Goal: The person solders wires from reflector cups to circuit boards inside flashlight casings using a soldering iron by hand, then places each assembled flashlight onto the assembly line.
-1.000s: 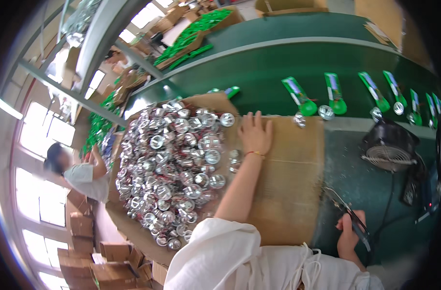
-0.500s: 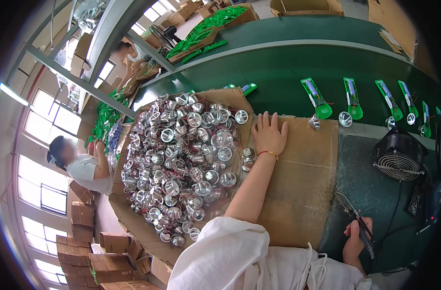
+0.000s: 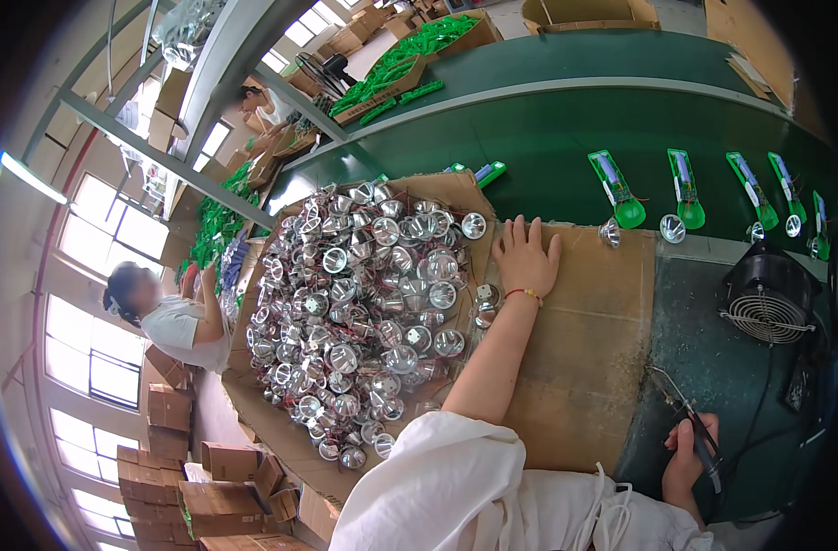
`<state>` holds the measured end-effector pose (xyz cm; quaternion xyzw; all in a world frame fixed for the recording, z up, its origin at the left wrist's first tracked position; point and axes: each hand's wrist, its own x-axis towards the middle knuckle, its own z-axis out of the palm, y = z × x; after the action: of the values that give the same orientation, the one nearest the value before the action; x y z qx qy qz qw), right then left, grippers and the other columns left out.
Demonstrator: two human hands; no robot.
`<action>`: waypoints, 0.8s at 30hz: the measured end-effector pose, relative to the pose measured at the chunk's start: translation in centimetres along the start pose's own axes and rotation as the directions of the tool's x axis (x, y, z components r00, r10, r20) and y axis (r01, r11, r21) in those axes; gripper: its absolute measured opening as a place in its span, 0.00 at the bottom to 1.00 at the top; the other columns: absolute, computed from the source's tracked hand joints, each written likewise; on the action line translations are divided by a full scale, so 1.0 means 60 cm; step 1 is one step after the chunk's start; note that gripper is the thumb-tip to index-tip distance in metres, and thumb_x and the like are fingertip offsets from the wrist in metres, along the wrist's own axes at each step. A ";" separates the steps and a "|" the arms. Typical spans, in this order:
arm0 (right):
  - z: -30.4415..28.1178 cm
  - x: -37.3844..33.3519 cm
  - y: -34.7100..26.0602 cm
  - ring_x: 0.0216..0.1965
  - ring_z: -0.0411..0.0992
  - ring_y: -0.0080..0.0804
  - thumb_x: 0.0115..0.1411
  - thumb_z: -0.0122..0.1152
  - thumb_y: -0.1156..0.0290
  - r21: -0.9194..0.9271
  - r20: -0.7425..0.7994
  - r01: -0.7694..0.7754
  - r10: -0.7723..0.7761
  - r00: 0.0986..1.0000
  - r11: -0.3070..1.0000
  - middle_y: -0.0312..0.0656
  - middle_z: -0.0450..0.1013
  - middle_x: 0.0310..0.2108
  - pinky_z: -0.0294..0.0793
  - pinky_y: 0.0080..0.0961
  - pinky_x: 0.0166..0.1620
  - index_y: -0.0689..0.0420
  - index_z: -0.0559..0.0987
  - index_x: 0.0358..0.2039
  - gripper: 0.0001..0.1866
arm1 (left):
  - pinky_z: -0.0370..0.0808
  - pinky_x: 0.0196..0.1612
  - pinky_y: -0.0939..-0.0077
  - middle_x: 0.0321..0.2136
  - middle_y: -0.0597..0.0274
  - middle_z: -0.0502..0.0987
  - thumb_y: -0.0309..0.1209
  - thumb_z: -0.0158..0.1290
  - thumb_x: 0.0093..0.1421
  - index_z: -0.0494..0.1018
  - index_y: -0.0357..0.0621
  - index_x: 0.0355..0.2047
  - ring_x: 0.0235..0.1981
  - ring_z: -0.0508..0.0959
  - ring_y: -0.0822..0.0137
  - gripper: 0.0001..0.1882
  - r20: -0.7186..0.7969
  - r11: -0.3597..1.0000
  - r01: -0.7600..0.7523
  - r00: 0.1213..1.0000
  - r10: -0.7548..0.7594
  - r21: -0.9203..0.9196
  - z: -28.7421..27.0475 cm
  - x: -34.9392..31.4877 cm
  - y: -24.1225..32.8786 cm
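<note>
My left hand lies flat with fingers apart on a sheet of brown cardboard. Just left of it is a large heap of silver reflector cups with thin red wires, spread over an opened carton. One or two cups lie close by my left wrist. At the lower right, my right hand is closed around the handle of a soldering iron. The iron's thin metal tip points up and left, over the dark green bench top near the cardboard's right edge.
Green plastic lamp housings with reflectors on wires stand in a row along the green belt. A black fan sits at the right. A carton of green parts is beyond. Two people work at the left.
The whole view has shifted slightly, so everything appears a little further right. Both hands keep their places on the bench, and the soldering iron stays in my right hand.
</note>
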<state>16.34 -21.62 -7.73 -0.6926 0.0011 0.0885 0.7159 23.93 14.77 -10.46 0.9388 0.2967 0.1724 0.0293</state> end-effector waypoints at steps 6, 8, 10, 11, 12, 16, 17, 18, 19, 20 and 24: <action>-0.002 0.001 0.000 0.18 0.63 0.18 0.59 0.56 0.65 -0.014 -0.002 -0.001 0.001 1.000 1.000 0.35 0.66 0.19 0.63 0.14 0.24 0.59 0.67 0.32 0.11 | 0.51 0.61 0.52 0.58 0.51 0.62 0.49 0.41 0.62 0.65 0.46 0.56 0.62 0.56 0.54 0.27 -0.027 1.000 -0.010 1.000 0.009 -0.014 0.002 0.000 0.000; -0.002 0.001 -0.001 0.19 0.65 0.19 0.59 0.54 0.67 -0.007 0.003 0.000 0.000 1.000 1.000 0.36 0.67 0.19 0.64 0.15 0.24 0.60 0.67 0.33 0.11 | 0.51 0.61 0.51 0.58 0.51 0.62 0.49 0.41 0.62 0.65 0.46 0.55 0.62 0.57 0.54 0.27 -0.034 1.000 -0.013 0.999 0.012 -0.017 0.001 0.000 0.001; -0.001 0.000 -0.002 0.18 0.63 0.18 0.59 0.56 0.65 -0.003 0.006 0.000 0.000 1.000 1.000 0.35 0.66 0.19 0.63 0.14 0.24 0.59 0.67 0.32 0.11 | 0.51 0.61 0.51 0.58 0.51 0.62 0.49 0.41 0.62 0.65 0.46 0.55 0.62 0.57 0.54 0.27 -0.031 1.000 -0.012 0.999 0.012 -0.012 0.000 -0.001 0.001; -0.001 0.000 -0.002 0.18 0.63 0.17 0.59 0.57 0.65 0.004 0.005 0.001 -0.001 1.000 1.000 0.35 0.66 0.19 0.63 0.14 0.23 0.58 0.67 0.32 0.12 | 0.51 0.61 0.51 0.58 0.51 0.62 0.49 0.41 0.62 0.65 0.46 0.55 0.62 0.57 0.54 0.27 -0.026 1.000 -0.009 1.000 0.008 -0.013 -0.001 -0.001 0.002; 0.000 0.000 -0.002 0.18 0.63 0.17 0.59 0.57 0.65 0.004 0.001 0.002 -0.002 1.000 1.000 0.35 0.66 0.19 0.63 0.14 0.23 0.59 0.67 0.32 0.12 | 0.51 0.61 0.51 0.58 0.51 0.62 0.49 0.41 0.62 0.65 0.46 0.55 0.62 0.57 0.54 0.27 -0.022 1.000 -0.006 1.000 0.005 -0.015 -0.002 0.000 0.002; 0.000 0.000 -0.001 0.19 0.63 0.18 0.59 0.57 0.65 0.009 0.001 0.005 -0.006 1.000 1.000 0.35 0.66 0.19 0.63 0.14 0.23 0.59 0.67 0.32 0.12 | 0.51 0.61 0.52 0.59 0.51 0.62 0.49 0.41 0.62 0.65 0.46 0.55 0.62 0.56 0.55 0.27 -0.011 1.000 0.003 1.000 -0.003 -0.016 -0.004 -0.001 0.003; 0.000 0.000 -0.001 0.19 0.63 0.18 0.59 0.57 0.65 0.013 0.005 0.007 -0.007 1.000 1.000 0.35 0.66 0.19 0.63 0.14 0.23 0.59 0.67 0.32 0.12 | 0.51 0.61 0.52 0.59 0.51 0.62 0.49 0.41 0.62 0.65 0.46 0.55 0.62 0.56 0.55 0.27 -0.013 1.000 0.003 1.000 -0.003 -0.016 -0.004 -0.001 0.004; 0.000 0.000 -0.001 0.19 0.63 0.18 0.59 0.57 0.65 0.011 0.005 0.009 -0.009 1.000 1.000 0.35 0.66 0.19 0.63 0.14 0.23 0.59 0.67 0.33 0.12 | 0.51 0.61 0.52 0.59 0.51 0.62 0.49 0.41 0.62 0.65 0.46 0.55 0.62 0.56 0.54 0.27 -0.015 1.000 0.003 1.000 -0.003 -0.016 -0.003 -0.001 0.003; 0.000 0.000 -0.001 0.18 0.63 0.18 0.58 0.57 0.65 0.010 0.005 0.011 -0.011 1.000 1.000 0.35 0.66 0.19 0.63 0.14 0.23 0.59 0.67 0.33 0.12 | 0.51 0.61 0.52 0.59 0.51 0.62 0.49 0.41 0.62 0.65 0.46 0.55 0.62 0.56 0.54 0.27 -0.016 1.000 0.003 1.000 -0.003 -0.016 -0.003 -0.001 0.003; 0.000 0.000 -0.001 0.18 0.63 0.18 0.58 0.57 0.65 0.008 0.005 0.012 -0.012 1.000 1.000 0.35 0.66 0.19 0.63 0.14 0.23 0.59 0.67 0.33 0.12 | 0.51 0.61 0.52 0.59 0.51 0.62 0.49 0.41 0.62 0.65 0.46 0.55 0.62 0.56 0.54 0.27 -0.018 1.000 0.000 1.000 0.000 -0.020 -0.002 -0.001 0.003; 0.000 0.000 0.001 0.18 0.62 0.18 0.58 0.57 0.66 -0.002 -0.001 0.015 -0.015 1.000 1.000 0.35 0.66 0.19 0.63 0.14 0.23 0.59 0.67 0.33 0.12 | 0.51 0.61 0.52 0.59 0.50 0.62 0.49 0.41 0.62 0.65 0.46 0.55 0.62 0.56 0.54 0.27 -0.025 1.000 -0.009 1.000 0.008 -0.029 0.002 0.000 0.000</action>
<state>16.34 -21.64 -7.80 -0.6932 -0.0041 0.0826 0.7160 23.98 14.77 -10.57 0.9373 0.2906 0.1887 0.0387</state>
